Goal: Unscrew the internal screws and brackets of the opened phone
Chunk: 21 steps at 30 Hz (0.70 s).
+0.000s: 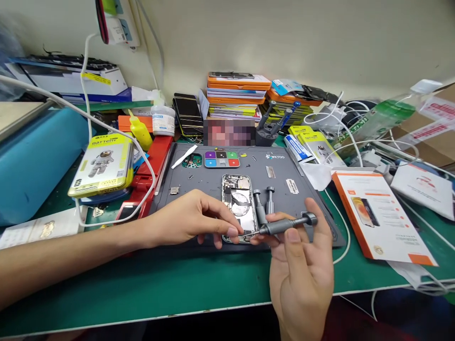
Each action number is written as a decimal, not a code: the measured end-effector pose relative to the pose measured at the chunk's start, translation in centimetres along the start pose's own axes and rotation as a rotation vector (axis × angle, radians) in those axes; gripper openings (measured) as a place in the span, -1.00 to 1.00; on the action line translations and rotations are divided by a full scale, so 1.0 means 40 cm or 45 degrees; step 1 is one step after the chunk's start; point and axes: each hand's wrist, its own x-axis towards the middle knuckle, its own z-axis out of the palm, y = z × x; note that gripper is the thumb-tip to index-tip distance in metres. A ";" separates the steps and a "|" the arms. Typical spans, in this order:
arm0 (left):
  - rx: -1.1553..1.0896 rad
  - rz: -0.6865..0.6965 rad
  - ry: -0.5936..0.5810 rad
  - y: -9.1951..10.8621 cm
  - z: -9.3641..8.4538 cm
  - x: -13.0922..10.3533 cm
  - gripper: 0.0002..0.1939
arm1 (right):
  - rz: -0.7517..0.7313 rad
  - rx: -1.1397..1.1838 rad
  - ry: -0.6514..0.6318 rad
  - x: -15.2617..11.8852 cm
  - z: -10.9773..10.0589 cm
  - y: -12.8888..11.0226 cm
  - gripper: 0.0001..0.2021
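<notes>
My right hand [302, 265] is closed around a grey precision screwdriver [284, 226], held nearly level with its thin tip pointing left. The thumb and index finger of my left hand [202, 218] are pinched together right at that tip; whatever they may hold there is too small to make out. Both hands hover over the lower end of an opened phone [241, 196], whose inner parts and round coil show. Beside the phone, two more grey screwdrivers [270, 199] lie on the dark work mat [199, 189]. My fingers hide part of the phone's bottom edge.
Boxed batteries [101, 163] and a red tool [149, 166] lie left of the mat. Behind it stand a screwdriver holder [267, 130] and stacked orange boxes [236, 92]. An orange-white box [384, 218] and a loose white cable [346, 241] are at right.
</notes>
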 end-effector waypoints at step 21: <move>-0.140 -0.017 0.008 0.008 0.008 0.007 -0.94 | 0.000 -0.137 -0.021 0.000 -0.002 0.006 -0.59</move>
